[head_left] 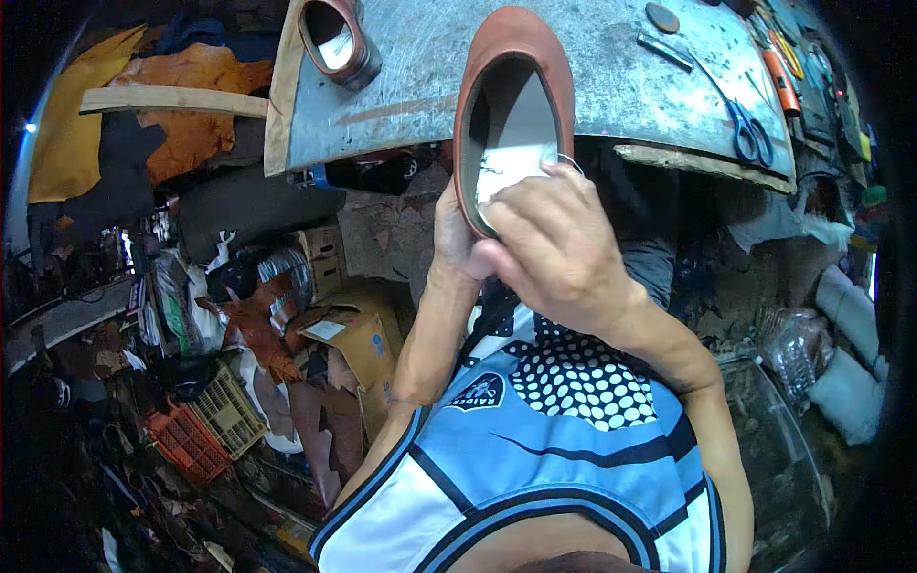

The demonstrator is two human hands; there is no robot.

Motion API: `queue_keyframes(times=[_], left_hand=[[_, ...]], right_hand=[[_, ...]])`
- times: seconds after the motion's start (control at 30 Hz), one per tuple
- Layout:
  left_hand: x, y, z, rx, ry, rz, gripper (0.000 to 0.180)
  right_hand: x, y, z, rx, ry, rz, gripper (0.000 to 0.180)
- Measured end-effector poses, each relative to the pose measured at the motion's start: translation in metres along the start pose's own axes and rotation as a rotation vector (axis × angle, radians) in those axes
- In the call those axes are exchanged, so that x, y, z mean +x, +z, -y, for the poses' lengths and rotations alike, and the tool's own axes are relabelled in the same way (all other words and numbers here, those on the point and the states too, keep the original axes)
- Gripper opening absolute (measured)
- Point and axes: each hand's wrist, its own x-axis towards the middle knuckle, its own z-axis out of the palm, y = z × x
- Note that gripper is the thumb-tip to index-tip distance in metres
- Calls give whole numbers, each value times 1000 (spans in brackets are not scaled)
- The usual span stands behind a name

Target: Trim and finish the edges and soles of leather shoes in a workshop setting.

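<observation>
A reddish-brown leather shoe [521, 40] is held toe-up, its opening facing me, over the bench's near edge. Pale lining and a white insole [516, 158] show inside, with a small dark mark on the insole. My left hand [449, 229] is closed around the heel from the left and below; the shoe hides most of its fingers. Over the heel's right rim, my right hand [559, 234] is curled, fingers bent into the opening. A thin white strand [569, 159] arcs beside its knuckles. The fingertips' exact contact is hidden.
A similar brown shoe [330, 38] stands on the worn metal-topped bench [411, 95]. Blue-handled scissors [752, 134], a dark flat tool [665, 51] and an orange-handled tool [781, 84] lie to the right. Leather hides [196, 91], a cardboard box [358, 339] and plastic crates [191, 444] crowd the left.
</observation>
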Motion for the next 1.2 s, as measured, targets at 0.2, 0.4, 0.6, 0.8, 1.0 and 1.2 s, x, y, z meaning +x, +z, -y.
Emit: queue_keyframes(times=[0.2, 0.4, 0.6, 0.8, 1.0, 1.2], left_hand=[[4, 12, 4, -187, -152, 101, 49], [2, 25, 18, -194, -131, -18, 43], [7, 47, 29, 105, -23, -136, 43], [7, 45, 28, 222, -10, -13, 54], [7, 40, 33, 190, -49, -43, 54], [11, 30, 21, 29, -224, 18, 57]], right_hand=[[20, -19, -17, -88, 92, 145, 29], [15, -14, -25, -135, 274, 282, 12], [-3, -19, -35, 11, 309, 127, 14], [-14, -18, -42, 36, 293, 37, 27], [-16, -22, -40, -18, 281, 26, 30], [-3, -31, -25, 112, 278, -20, 32]])
